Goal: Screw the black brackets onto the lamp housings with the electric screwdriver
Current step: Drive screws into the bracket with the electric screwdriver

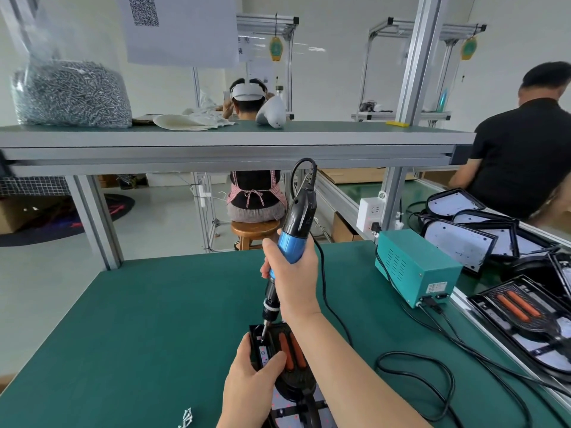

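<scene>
A black lamp housing [289, 378] with two orange strips lies on the green table [139, 319] near the front edge. A black bracket [257, 336] sits along its left end. My left hand [251, 372] holds the housing and bracket, thumb on top. My right hand [292, 279] grips the blue and black electric screwdriver [296, 223], which stands nearly upright with its bit tip down on the bracket's far left corner. A few loose screws [185, 420] lie at the bottom edge.
A teal power box [414, 267] stands to the right, its black cable [414, 384] looping over the table. More lamp housings [482, 233] are stacked at right. A bag of screws [71, 94] rests on the upper shelf. One person sits ahead, another at right.
</scene>
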Tool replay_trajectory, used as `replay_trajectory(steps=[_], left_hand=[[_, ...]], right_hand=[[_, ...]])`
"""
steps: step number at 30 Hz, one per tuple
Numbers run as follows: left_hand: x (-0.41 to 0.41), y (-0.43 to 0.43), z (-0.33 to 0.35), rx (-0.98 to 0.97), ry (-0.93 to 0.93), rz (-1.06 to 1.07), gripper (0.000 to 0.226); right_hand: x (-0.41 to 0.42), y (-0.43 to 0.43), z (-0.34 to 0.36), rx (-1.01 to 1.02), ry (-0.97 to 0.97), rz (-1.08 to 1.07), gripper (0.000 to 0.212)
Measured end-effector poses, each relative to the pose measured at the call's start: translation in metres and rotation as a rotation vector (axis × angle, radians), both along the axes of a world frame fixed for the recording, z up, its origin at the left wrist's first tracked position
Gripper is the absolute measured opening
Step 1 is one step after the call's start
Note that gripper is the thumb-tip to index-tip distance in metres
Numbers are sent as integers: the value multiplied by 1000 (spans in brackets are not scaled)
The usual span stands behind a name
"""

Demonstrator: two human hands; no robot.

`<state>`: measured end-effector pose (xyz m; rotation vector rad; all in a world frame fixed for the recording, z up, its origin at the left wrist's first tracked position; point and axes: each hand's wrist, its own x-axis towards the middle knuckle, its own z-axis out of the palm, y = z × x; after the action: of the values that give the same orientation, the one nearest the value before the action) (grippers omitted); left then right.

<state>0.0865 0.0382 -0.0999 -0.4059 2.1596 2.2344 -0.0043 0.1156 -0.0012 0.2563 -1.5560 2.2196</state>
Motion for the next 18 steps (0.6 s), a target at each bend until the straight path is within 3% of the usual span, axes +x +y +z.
replay_trajectory(steps=[8,18], left_hand=[[-1,-2,-4,-17,-3,-5,76],[0,0,-3,-28,1,-9,69]], right_hand=[[1,-4,-2,51,16,-33,21],[1,-3,-6,86,13,80,20]])
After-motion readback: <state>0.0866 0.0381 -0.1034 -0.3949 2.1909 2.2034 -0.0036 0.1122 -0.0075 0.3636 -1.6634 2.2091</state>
